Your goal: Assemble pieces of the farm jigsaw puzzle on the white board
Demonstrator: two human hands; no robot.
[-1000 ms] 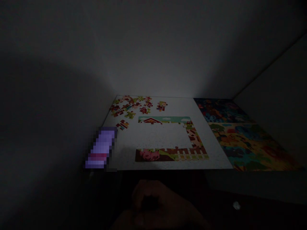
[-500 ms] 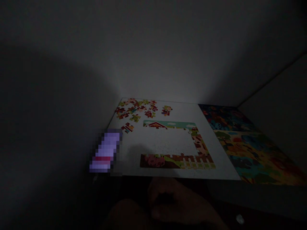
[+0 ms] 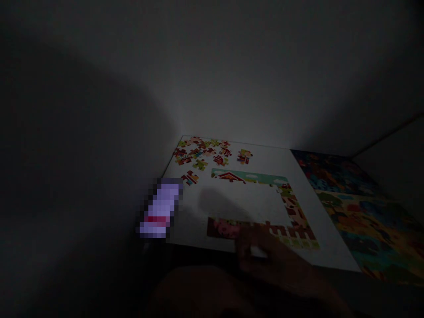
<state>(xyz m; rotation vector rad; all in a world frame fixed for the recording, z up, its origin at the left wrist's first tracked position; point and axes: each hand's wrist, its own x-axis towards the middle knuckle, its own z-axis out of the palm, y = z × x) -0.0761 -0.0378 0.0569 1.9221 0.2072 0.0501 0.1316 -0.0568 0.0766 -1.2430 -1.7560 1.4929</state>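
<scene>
My right hand [image 3: 274,256] reaches in from the bottom, over the front edge of the puzzle. Its fingers curl toward the thumb and leave a small gap where white shows through. Whether anything sits at the fingertips is too dark to make out. Beneath and beside it lies a partly assembled jigsaw puzzle [image 3: 298,216], with joined top, right and bottom borders round a bare white middle. A pig shows at the lower left of the border, partly covered by my fingers. My left hand is out of view.
Loose puzzle pieces [image 3: 199,164] lie heaped at the board's far left, with a small cluster of pieces [image 3: 244,156] apart from them. A pixelated, lit phone-like shape [image 3: 160,210] is at the left edge. Coloured pictures [image 3: 364,216] cover the right side. Pale walls stand behind.
My right hand has come up from below the board's front edge to over the bottom border. The view has shifted, so the board sits further right. The pieces look unchanged.
</scene>
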